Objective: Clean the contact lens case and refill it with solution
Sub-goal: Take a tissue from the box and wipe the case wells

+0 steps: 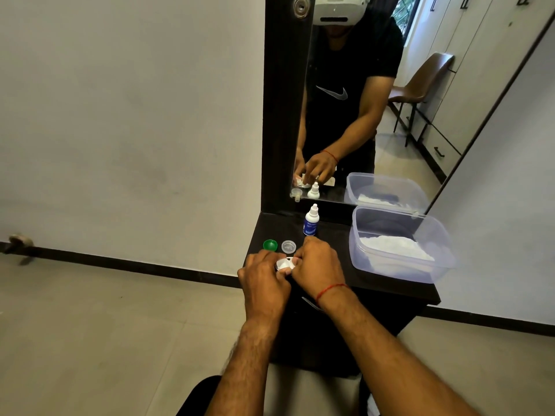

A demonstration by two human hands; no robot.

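Observation:
Both my hands meet over the front of the dark table (390,291). My left hand (264,277) grips the white contact lens case (283,263), which is mostly hidden by my fingers. My right hand (319,262) has its fingers curled against the case from the right; what they pinch is hidden. Just behind the hands lie a green cap (270,245) and a clear cap (289,246), both off the case. The small white solution bottle (311,220) with a blue label stands upright behind them, its cap on.
A clear plastic tub (399,244) holding white tissue sits at the right of the table. A mirror (375,100) in a dark frame rises behind the table and reflects the person and the tub. The table's left edge drops to a tiled floor.

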